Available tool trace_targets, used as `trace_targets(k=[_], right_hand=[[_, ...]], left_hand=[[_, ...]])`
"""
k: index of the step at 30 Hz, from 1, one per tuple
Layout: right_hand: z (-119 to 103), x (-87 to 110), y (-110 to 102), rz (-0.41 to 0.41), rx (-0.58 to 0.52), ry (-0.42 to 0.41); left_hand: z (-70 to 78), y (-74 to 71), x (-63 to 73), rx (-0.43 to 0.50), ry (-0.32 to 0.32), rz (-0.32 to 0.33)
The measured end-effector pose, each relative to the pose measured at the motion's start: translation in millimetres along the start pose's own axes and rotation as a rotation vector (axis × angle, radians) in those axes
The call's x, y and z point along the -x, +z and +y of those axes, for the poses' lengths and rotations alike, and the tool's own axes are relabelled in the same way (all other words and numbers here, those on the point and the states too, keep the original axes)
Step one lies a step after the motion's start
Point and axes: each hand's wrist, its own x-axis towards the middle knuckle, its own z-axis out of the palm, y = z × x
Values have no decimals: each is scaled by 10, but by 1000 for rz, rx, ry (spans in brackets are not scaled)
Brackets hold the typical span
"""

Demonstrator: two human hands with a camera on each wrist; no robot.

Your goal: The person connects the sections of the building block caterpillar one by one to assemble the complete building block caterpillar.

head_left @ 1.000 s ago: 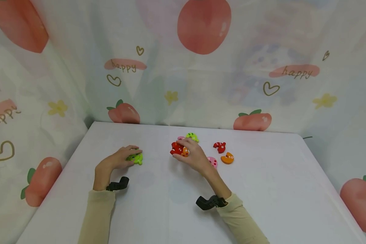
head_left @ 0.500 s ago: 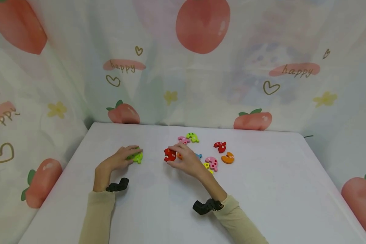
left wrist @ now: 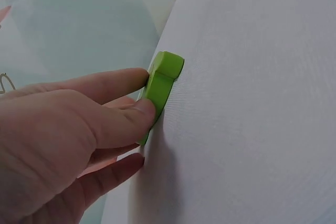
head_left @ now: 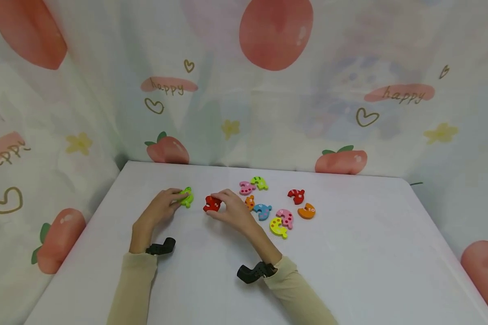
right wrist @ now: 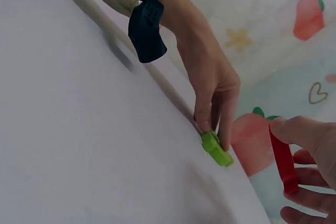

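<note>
My left hand (head_left: 159,208) pinches a small green animal-shaped puzzle piece (head_left: 188,197) between thumb and fingers at the left part of the table. Seen edge-on in the left wrist view, that green piece (left wrist: 164,85) is thick and tilted, with the thumb on its near side. To the right, my right hand (head_left: 235,211) holds a red puzzle piece (head_left: 212,204) marked with a 2 between thumb and fingertips. The right wrist view shows the red piece (right wrist: 283,162) side-on, raised off the table. A short gap separates the two held pieces.
Right of my right hand lie several more numbered pieces: a pink one (head_left: 246,188) beside a green one (head_left: 260,183), an orange one (head_left: 250,202), a blue one (head_left: 262,211), and a yellow one (head_left: 278,227). Farther right are a red piece (head_left: 296,196) and an orange crescent (head_left: 307,211).
My right hand has carried the red piece leftward from the cluster, uncovering the orange, blue and yellow pieces. My left hand has turned the green piece and shifted it slightly right and away.
</note>
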Motion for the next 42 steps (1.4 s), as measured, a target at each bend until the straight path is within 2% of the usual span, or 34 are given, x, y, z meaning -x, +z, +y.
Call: trace_targets(k=[4,9,14,17,23,29,36,42], right_hand=[[-74,-137,166,-1,47,12],[-143,-286,423,6,89,58],[-178,-359,671,17,132,119],[-206,-373,760,55,118,165],[-258,-393,881,166,96,245],[-273,-425,972,251,86,272],[-213,-433,1006,261,60,279],[-159,-440,1021,277,30,245]], left_hand=[[8,2,-22,28,-28,-2],[-8,3,-45,76,-29,-2],[-18,-3,-51,113,-29,1],[-22,-6,-47,127,-23,1],[-34,-7,-49,156,-27,10],[-43,-6,-51,145,-27,17],[-33,-2,-46,143,-9,33],[-47,6,-50,129,-9,41]])
